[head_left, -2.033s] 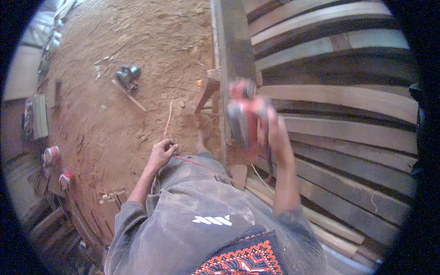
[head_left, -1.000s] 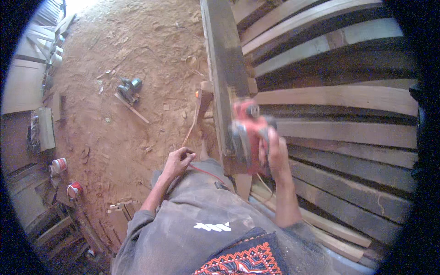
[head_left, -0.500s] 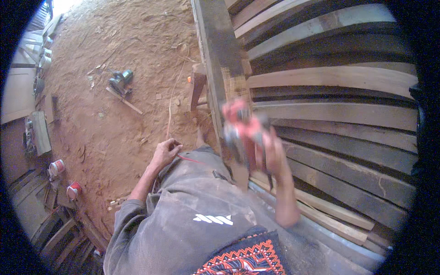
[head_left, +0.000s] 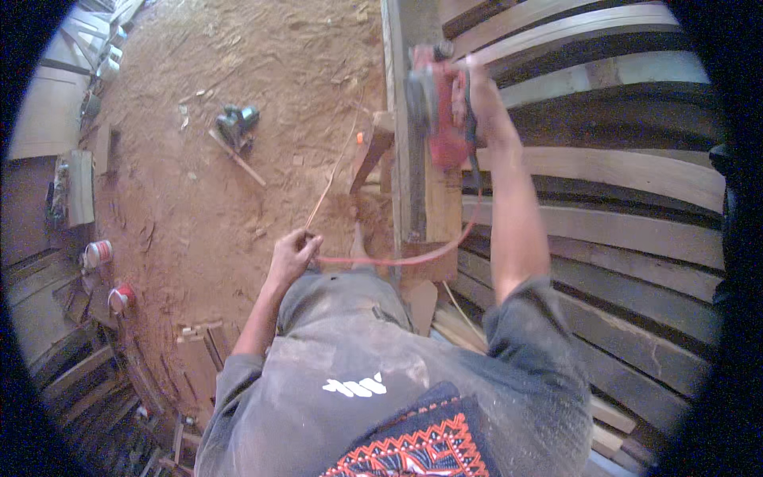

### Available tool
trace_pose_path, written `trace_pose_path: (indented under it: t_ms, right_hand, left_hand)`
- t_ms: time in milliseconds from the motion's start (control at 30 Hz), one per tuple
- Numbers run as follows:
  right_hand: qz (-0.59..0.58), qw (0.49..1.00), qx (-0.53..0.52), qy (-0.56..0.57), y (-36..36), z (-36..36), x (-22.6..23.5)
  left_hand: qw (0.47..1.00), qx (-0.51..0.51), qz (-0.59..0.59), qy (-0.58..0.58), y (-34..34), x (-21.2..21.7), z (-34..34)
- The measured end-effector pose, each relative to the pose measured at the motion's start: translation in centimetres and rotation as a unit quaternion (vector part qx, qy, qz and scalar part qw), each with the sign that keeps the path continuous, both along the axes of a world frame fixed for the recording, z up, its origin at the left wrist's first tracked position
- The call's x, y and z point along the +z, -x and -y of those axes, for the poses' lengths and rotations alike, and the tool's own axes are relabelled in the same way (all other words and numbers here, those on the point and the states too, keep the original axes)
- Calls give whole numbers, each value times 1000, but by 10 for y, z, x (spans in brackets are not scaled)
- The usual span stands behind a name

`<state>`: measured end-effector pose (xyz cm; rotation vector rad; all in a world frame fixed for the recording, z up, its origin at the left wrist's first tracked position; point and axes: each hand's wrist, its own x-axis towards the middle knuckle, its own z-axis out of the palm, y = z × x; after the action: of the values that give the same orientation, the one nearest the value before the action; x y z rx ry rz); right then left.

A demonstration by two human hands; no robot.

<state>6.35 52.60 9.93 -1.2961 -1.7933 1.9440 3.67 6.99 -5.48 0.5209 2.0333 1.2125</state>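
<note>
- Red handheld power tool (head_left: 449,147): positioned at 1 o'clock from the view's centre, on the upper face of the beam (head_left: 443,208). Half a second ago it was close to the view's centre; it is now farther out along the beam.
- Right hand (head_left: 482,97): at 1 o'clock, fingers closed around the tool's handle; slightly blurred. The arm is extended farther than before.
- Left hand (head_left: 292,256): near 9 o'clock, thumb and fingers pinched nearly closed on the cord (head_left: 397,261). Grip matches the earlier frame.
- Cord: now bows in a long red arc from the left hand to the tool; previously only a short red length showed beside the hand.
- Beam: pale wood is exposed at the tool's 6 o'clock side.
</note>
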Motion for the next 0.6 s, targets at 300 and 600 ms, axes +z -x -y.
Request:
trace_pose_path:
  t_ms: [300, 600]
  right_hand:
    - [228, 974, -4, 11, -264, 252, 33]
    - [-18, 998, -9, -54, -5, 24, -12]
  left_hand:
    - [988, -121, 77, 58, 7, -23, 6]
    - [995, -26, 89, -23, -5, -13, 1]
